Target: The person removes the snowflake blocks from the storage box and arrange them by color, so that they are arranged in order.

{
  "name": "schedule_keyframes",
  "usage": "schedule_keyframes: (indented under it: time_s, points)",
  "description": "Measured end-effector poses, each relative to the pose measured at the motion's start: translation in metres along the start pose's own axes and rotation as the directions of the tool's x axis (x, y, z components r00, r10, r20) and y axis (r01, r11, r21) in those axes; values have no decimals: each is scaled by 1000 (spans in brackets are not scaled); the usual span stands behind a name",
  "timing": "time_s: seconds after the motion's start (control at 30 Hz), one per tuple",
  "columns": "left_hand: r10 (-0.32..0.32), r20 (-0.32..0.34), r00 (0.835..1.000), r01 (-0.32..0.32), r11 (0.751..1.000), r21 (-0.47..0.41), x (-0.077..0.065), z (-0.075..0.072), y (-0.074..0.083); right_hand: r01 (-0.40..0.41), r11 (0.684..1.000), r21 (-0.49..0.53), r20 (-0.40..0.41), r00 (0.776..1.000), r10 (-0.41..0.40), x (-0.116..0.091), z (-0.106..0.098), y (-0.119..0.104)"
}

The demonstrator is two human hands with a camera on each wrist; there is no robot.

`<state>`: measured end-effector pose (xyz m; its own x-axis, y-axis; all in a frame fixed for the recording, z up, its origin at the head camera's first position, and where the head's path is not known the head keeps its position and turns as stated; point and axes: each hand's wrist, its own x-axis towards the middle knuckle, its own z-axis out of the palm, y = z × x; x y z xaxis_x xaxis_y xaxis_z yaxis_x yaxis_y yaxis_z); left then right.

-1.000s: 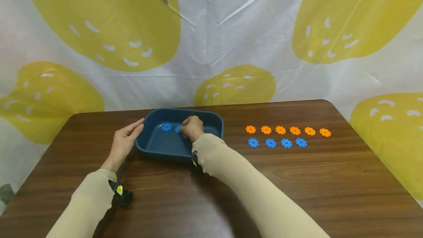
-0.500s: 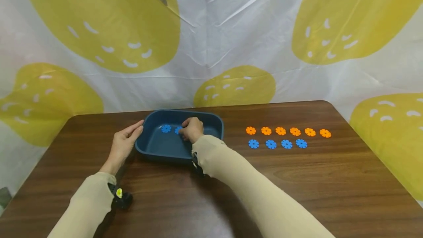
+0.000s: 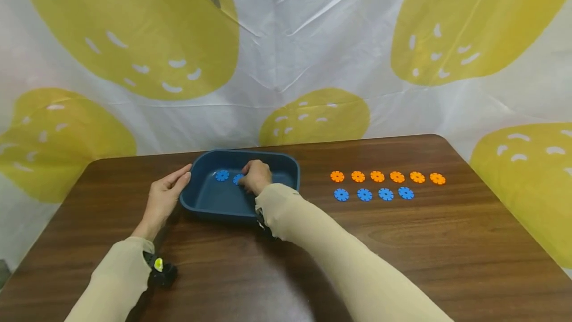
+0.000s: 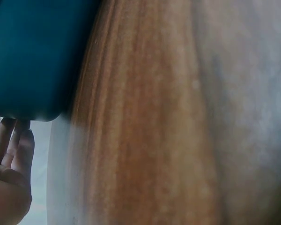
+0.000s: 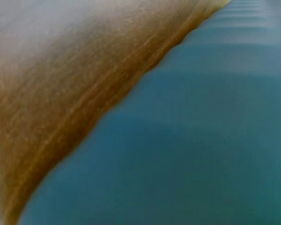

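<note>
A dark blue plastic bin point(image 3: 223, 211) stands near the back of the table. My left hand point(image 3: 163, 200) touches its left end with extended fingers, the thumb lying just below them. In the left wrist view the fingers point(image 4: 21, 152) reach up to the underside of the bin's corner. My right hand point(image 3: 258, 177) is inside the bin, fingers bent, pinching a notched blue interlocking disc point(image 3: 237, 179) at its right side; the fingers hide part of it. Another blue disc point(image 3: 222, 176) lies flat to its left on the bin floor. The right wrist view shows only the bin's outer wall point(image 5: 178, 154) and tabletop.
To the bin's right, a row of several orange discs point(image 3: 377, 177) lies behind a row of several blue discs point(image 3: 364, 194). All sit on the brown wooden table point(image 3: 402, 242). A cloth with yellow fruit shapes point(image 3: 313, 118) hangs behind the table.
The head view has shifted slightly. Both hands keep nearly the same places at the bin, with a little more of the blue disc showing beside the right fingers.
</note>
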<state>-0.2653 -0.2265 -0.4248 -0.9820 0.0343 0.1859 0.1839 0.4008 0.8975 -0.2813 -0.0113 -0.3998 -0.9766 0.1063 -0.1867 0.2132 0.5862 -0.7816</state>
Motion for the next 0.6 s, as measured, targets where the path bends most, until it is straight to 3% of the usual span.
schedule_keyframes:
  time_s: [0.6]
  points:
    - [11,-7,1000,-11,1000,6,0,0,-1,28,978,-204,11,1000,-27,0,2,-2]
